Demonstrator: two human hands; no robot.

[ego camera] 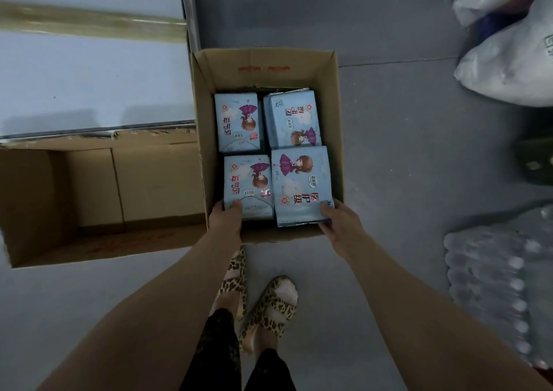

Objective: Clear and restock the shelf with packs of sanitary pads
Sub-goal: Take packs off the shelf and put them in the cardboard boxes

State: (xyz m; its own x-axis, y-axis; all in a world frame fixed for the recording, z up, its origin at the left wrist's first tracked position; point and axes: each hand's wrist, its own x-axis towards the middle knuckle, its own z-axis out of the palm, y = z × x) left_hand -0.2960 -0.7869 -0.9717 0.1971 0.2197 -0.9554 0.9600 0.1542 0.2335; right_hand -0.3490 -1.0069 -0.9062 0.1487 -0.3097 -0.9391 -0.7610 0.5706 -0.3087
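While both arms reach down into the open cardboard box [335,127], the left hand [226,218] pinches the near edge of the near-left pack [248,184], thumb on top, other fingers hidden beside and under it. Right hand [341,226] pinches the near right corner of the near-right pack [300,184], thumb on top, fingers curled under; that pack's near edge sits over the box's near wall. Behind them lie the far-left pack [238,121] and far-right pack [293,120], flat and untouched. All 4 packs fill the box in a 2 by 2 grid, sides touching or just apart.

Packs: light blue glossy plastic film, rectangular, soft-cornered, printed with a cartoon girl holding a purple umbrella plus red characters. Box: plain brown corrugated card, flaps up, faint orange print on the far flap.

Far left, a pale shelf [89,91] with a tan strip along 1 edge. Below it an empty carton [134,187] lies on its side, touching the box. Floor [404,151] is smooth grey. Leopard-print sandals [269,310] stand just behind the box. Right edge: white sacks [508,70] up top, a shrink-wrapped bottle pack [493,286] lower down, both well apart from the box.
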